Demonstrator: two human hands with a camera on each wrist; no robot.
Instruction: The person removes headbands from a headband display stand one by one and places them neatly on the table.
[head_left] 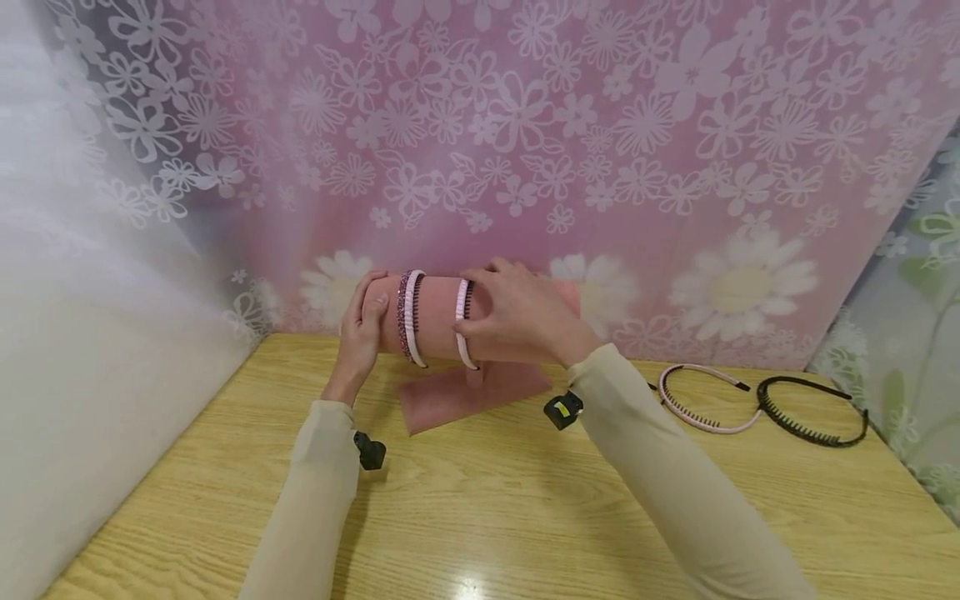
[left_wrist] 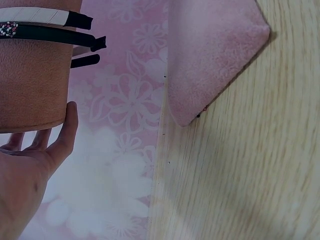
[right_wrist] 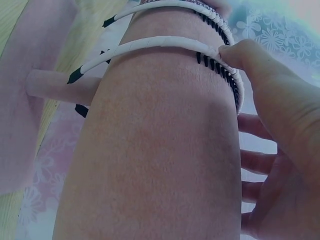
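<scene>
A pink plush headband stand [head_left: 437, 325] has a horizontal roll on a short post above a flat base [head_left: 480, 398]. My left hand [head_left: 362, 321] grips the roll's left end, thumb in front and fingers behind. Near the roll's middle sits a pale headband [head_left: 461, 312] with dark inner teeth. My right hand [head_left: 521, 304] holds it, the thumb [right_wrist: 240, 52] pressing on the band and the other fingers reaching behind the roll. Further left, a sparkly headband [head_left: 402, 321] and another pale headband [head_left: 410, 317] sit side by side. Their black tips show in the left wrist view.
On the wooden table [head_left: 465, 500], a pink toothed headband [head_left: 712, 429] and a black toothed headband [head_left: 772, 408] lie at the right. A pink floral curtain [head_left: 480, 142] hangs directly behind the stand. White cloth [head_left: 97, 333] borders the left side.
</scene>
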